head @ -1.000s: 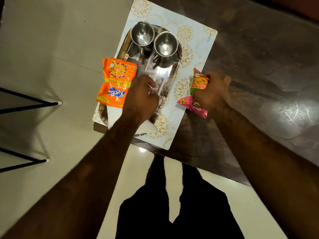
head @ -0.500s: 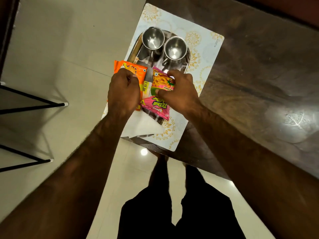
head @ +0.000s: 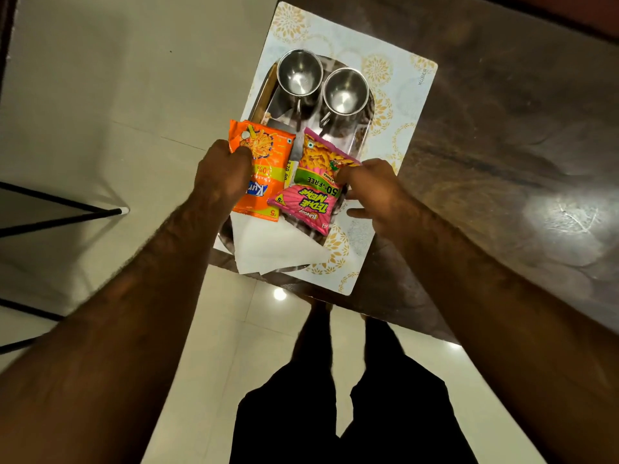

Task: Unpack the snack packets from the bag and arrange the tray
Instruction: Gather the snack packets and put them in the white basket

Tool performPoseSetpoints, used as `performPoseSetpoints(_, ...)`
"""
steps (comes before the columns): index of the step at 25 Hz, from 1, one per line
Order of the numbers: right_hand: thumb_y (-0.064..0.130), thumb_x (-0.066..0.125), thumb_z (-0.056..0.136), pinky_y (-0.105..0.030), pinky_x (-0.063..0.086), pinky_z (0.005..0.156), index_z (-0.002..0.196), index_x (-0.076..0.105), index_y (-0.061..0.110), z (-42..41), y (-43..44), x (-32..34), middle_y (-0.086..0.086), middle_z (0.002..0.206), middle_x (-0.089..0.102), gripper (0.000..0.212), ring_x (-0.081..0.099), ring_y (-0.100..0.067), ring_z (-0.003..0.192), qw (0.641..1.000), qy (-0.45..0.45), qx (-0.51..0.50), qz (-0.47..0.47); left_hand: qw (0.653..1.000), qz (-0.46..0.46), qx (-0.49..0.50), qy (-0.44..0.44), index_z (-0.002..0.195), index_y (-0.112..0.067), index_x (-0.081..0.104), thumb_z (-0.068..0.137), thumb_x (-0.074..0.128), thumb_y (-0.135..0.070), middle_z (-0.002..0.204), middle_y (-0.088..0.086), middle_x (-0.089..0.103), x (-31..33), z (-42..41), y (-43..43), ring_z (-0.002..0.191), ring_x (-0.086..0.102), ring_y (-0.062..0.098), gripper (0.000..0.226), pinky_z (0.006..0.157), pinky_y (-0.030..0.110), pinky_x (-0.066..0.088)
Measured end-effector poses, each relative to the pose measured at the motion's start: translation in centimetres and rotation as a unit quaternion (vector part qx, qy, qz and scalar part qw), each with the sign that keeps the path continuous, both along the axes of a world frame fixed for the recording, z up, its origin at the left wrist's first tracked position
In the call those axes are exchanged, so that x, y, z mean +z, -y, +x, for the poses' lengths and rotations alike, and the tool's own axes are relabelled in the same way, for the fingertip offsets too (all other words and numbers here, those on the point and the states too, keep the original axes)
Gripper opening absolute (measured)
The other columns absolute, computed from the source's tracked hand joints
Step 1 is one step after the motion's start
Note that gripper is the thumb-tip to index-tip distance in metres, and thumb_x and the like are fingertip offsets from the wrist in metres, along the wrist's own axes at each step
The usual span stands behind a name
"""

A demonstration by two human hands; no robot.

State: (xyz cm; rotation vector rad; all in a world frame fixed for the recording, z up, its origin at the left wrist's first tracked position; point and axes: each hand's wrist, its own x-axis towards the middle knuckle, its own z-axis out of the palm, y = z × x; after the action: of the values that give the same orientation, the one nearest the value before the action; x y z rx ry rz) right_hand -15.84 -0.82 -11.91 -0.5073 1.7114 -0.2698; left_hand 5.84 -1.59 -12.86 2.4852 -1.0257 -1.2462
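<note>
1. Orange packet (head: 269,152) and pink packet (head: 313,185) lie side by side on a steel tray (head: 338,133), orange to the left. Their near corners touch.
2. Nearest the camera, a person in black shorts (head: 335,413) stands on a pale tiled floor (head: 134,95), both bare forearms reaching forward.
3. A white paper (head: 274,244) covers the tray's near end, just below the packets, and its corner hangs past the table (head: 502,128) edge.
4. The left hand (head: 222,177) grips the orange packet, its fingers curled over the packet's left edge.
5. The right hand (head: 375,192) meets the pink packet at its right edge. Its bent fingertips rest on the wrapper and the thumb juts clear below. Whether it actually grips cannot be told.
6. Beyond the packets, two steel cups (head: 299,73) stand upright and close together at the tray's far end, handles pointing toward the packets.
7. The tray sits on a white mat (head: 402,92) with gold floral print, laid at the corner of the dark, glossy table.
</note>
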Motion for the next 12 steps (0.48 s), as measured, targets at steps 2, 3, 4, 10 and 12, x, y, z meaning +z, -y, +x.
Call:
performPoseSetpoints(2, 0.013, 0.07, 0.09, -0.041, 0.057, 0.082, 0.113, 0.059, 0.011, 0.1, 0.0, -0.4, -0.009, 0.111, 0.067, 0.025, 0.067, -0.03, 0.109, 0.999, 0.03, -0.027, -0.003, 1.0, 0.001, -0.025, 0.003, 0.123, -0.009, 0.063, 0.097, 0.047, -0.033, 0.123, 0.012, 0.067, -0.5, 0.2, 0.3, 0.109, 0.065, 0.031, 0.038, 0.095, 0.039, 0.051)
performPoseSetpoints(3, 0.011, 0.071, 0.09, -0.04, 0.056, 0.08, 0.115, 0.058, 0.012, 0.2, -0.1, -0.6, -0.009, 0.112, 0.067, 0.028, 0.067, -0.03, 0.108, 0.998, 0.041, -0.038, 0.0, 0.999, -0.002, -0.034, 0.008, 0.12, -0.008, 0.065, 0.096, 0.047, -0.029, 0.122, 0.013, 0.068, -0.7, 0.4, 0.5, 0.109, 0.065, 0.033, 0.036, 0.097, 0.042, 0.051)
performPoseSetpoints(4, 0.009, 0.072, 0.089, -0.04, 0.056, 0.08, 0.123, 0.057, 0.012, 0.2, -0.2, -0.8, -0.01, 0.117, 0.068, 0.037, 0.066, -0.03, 0.11, 0.997, 0.052, -0.051, 0.005, 0.999, -0.006, -0.039, 0.011, 0.119, -0.007, 0.065, 0.097, 0.047, -0.027, 0.122, 0.014, 0.068, -0.8, 0.4, 0.6, 0.11, 0.065, 0.034, 0.035, 0.099, 0.044, 0.051)
performPoseSetpoints(10, 0.004, 0.074, 0.09, -0.038, 0.055, 0.078, 0.136, 0.055, 0.014, -0.1, -0.8, -1.1, -0.007, 0.109, 0.069, 0.051, 0.065, -0.019, 0.088, 0.995, 0.062, -0.083, -0.007, 0.998, -0.052, -0.016, 0.022, 0.127, -0.007, 0.054, 0.104, 0.044, -0.021, 0.13, 0.015, 0.062, -1.3, -0.4, 0.0, 0.116, 0.062, 0.031, 0.029, 0.1, 0.047, 0.051)
performPoseSetpoints(12, 0.003, 0.074, 0.09, -0.041, 0.055, 0.082, 0.137, 0.055, 0.015, -0.8, -0.9, -0.9, -0.007, 0.109, 0.07, 0.053, 0.066, -0.02, 0.09, 0.994, 0.056, -0.092, -0.009, 0.998, -0.06, -0.019, 0.013, 0.125, -0.006, 0.053, 0.104, 0.044, -0.02, 0.129, 0.016, 0.061, -1.1, -0.8, -0.2, 0.116, 0.062, 0.031, 0.027, 0.101, 0.047, 0.051)
